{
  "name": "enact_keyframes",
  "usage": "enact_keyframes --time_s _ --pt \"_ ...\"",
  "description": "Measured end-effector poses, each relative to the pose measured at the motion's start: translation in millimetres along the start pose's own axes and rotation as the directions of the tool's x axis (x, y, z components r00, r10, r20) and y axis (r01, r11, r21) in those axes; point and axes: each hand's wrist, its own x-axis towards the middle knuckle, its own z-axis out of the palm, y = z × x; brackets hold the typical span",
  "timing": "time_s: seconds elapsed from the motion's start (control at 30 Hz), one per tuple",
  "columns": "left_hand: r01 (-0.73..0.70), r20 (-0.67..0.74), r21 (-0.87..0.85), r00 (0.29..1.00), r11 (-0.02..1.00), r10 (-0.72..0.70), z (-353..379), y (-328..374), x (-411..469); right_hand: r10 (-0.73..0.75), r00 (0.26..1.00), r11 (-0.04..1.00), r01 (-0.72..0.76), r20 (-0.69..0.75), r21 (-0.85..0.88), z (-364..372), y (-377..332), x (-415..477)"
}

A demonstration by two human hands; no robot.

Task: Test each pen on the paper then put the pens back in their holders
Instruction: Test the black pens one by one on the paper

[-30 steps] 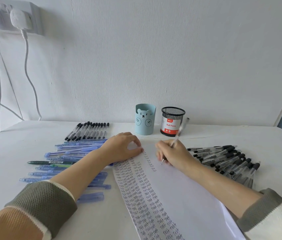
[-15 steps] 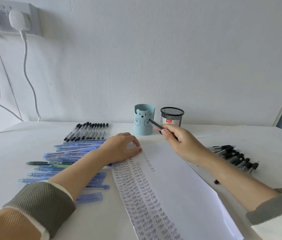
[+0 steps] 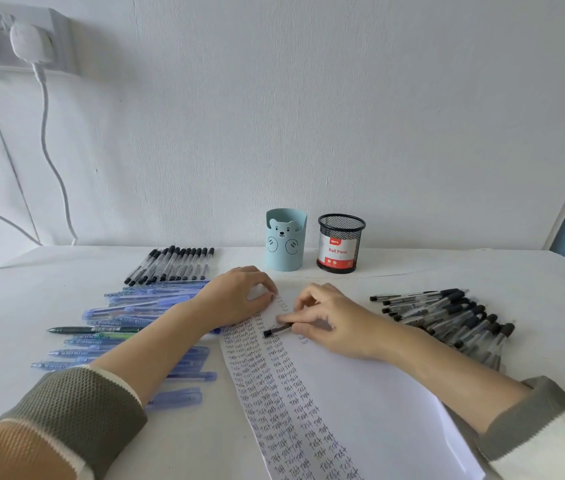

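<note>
A white sheet of paper (image 3: 360, 393) lies in front of me, its left part filled with columns of handwritten "Test". My left hand (image 3: 236, 299) rests on the paper's top left corner, fingers loosely curved and pressing it flat. My right hand (image 3: 329, 320) pinches a black-capped pen (image 3: 276, 330) low over the paper, the pen lying nearly flat with its black end pointing left. Two holders stand at the back: a light blue bear cup (image 3: 285, 240) and a black mesh cup (image 3: 341, 243) labelled "Ball Pens".
Several black-capped clear pens (image 3: 447, 317) are piled right of the paper. A neat row of black pens (image 3: 173, 265) lies at the back left, with blue pens (image 3: 135, 306) and one green pen (image 3: 94, 329) spread below. White cables (image 3: 45, 133) hang from a wall socket at far left.
My right hand lifted the pen up toward the holders, then came back down to the paper, and the pen now lies nearly flat in its fingers. My left hand stayed put.
</note>
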Motion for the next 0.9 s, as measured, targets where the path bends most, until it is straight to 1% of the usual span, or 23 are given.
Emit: enact_keyframes --time_s 0.07,0.1,0.13,0.17,0.2,0.23,0.27,0.3,0.33,0.37,0.4,0.43,0.47,0.5,0.6,0.67,0.7,0.73,0.77,0.8,0.83,0.87,0.9 --pt "0.002 0.004 -0.001 1.000 1.000 -0.002 -0.9 0.4 -0.2 0.030 1.000 0.999 -0.030 -0.006 0.041 -5.7 0.9 1.2" --pt "0.005 0.006 -0.001 1.000 1.000 -0.005 -2.4 1.3 -0.6 0.052 0.998 0.997 -0.050 -0.037 0.053 -10.8 3.8 2.0" --pt "0.009 0.001 0.021 1.000 1.000 -0.009 -4.2 3.0 -1.1 0.086 0.992 0.996 -0.084 -0.092 0.022 -17.5 9.0 2.2" --pt "0.005 -0.021 0.077 1.000 0.997 -0.003 -6.5 5.2 -1.6 0.132 0.979 0.988 -0.142 -0.154 -0.057 -26.2 14.4 1.8" --pt "-0.003 -0.062 0.149 0.998 0.989 0.013 -9.9 8.2 -1.9 0.194 0.962 0.955 -0.230 -0.193 -0.186 -35.8 18.8 -0.4" --pt "-0.015 -0.108 0.185 0.993 0.983 0.036 -13.8 12.1 -1.5 0.269 0.941 0.884 -0.326 -0.207 -0.335 -46.1 20.6 -4.3" --pt "-0.030 -0.135 0.160 0.989 0.987 0.052 -17.4 16.1 -1.2 0.353 0.912 0.796 -0.409 -0.207 -0.446 -55.0 22.2 -8.5" --pt "-0.043 -0.123 0.069 0.991 0.997 0.051 -21.0 21.3 -0.5 0.429 0.881 0.723 -0.467 -0.200 -0.509 -61.9 23.4 -12.4" --pt "-0.038 -0.063 -0.059 0.997 0.998 0.034 -23.8 26.8 -0.7 0.489 0.851 0.672 -0.507 -0.190 -0.540 -66.0 25.4 -15.4" --pt "-0.001 0.043 -0.180 0.999 0.984 0.008 -25.6 33.7 -1.6 0.534 0.826 0.635 -0.533 -0.181 -0.558 -67.6 27.4 -17.4" --pt "0.046 0.147 -0.251 0.989 0.967 -0.009 -25.6 40.4 -3.0 0.565 0.807 0.611 -0.549 -0.173 -0.570 -68.2 29.4 -18.4" --pt "0.072 0.218 -0.266 0.976 0.961 -0.012 -23.6 46.1 -4.4 0.587 0.794 0.595 -0.556 -0.159 -0.580 -67.8 32.0 -18.8" --pt "0.073 0.247 -0.259 0.969 0.963 -0.008 -20.2 50.2 -5.3 0.594 0.790 0.593 -0.557 -0.151 -0.582 -66.3 36.2 -19.0" --pt "0.060 0.242 -0.247 0.970 0.967 0.001 -16.2 52.8 -6.0 0.594 0.789 0.592 -0.562 -0.158 -0.578 -64.9 39.2 -18.8" --pt "0.006 0.168 -0.246 0.985 0.969 0.036 -10.1 54.9 -4.3 0.590 0.785 0.571 -0.572 -0.191 -0.588 -61.2 45.1 -15.9" --pt "-0.052 0.057 -0.205 0.996 0.977 0.065 -16.5 52.1 -0.3 0.564 0.801 0.566 -0.551 -0.200 -0.613 -60.0 48.3 -13.5" --pt "-0.087 -0.057 -0.186 0.995 0.979 0.078 -23.2 49.0 2.2 0.543 0.812 0.564 -0.541 -0.214 -0.623 -59.7 48.6 -12.9" --pt "-0.116 -0.203 -0.174 0.976 0.978 0.079 -31.8 43.6 4.7 0.511 0.827 0.565 -0.530 -0.236 -0.633 -59.7 47.4 -13.4" --pt "-0.126 -0.352 -0.160 0.934 0.979 0.063 -41.8 36.8 6.6 0.465 0.845 0.576 -0.516 -0.265 -0.634 -59.8 45.1 -13.9" --pt "-0.104 -0.475 -0.149 0.880 0.983 0.021 -52.9 28.7 8.0 0.409 0.863 0.602 -0.499 -0.296 -0.623 -59.7 43.2 -14.5" --pt "-0.044 -0.554 -0.156 0.831 0.987 -0.050 -63.8 18.4 8.8 0.356 0.877 0.631 -0.481 -0.324 -0.608 -59.8 40.3 -14.9" --pt "0.048 -0.585 -0.179 0.798 0.983 -0.146 -73.5 6.3 9.1 0.307 0.887 0.666 -0.458 -0.344 -0.588 -59.7 38.8 -14.2" --pt "0.162 -0.572 -0.196 0.782 0.967 -0.247 -80.6 -8.0 9.3 0.252 0.898 0.711 -0.424 -0.360 -0.561 -59.5 37.6 -12.6"
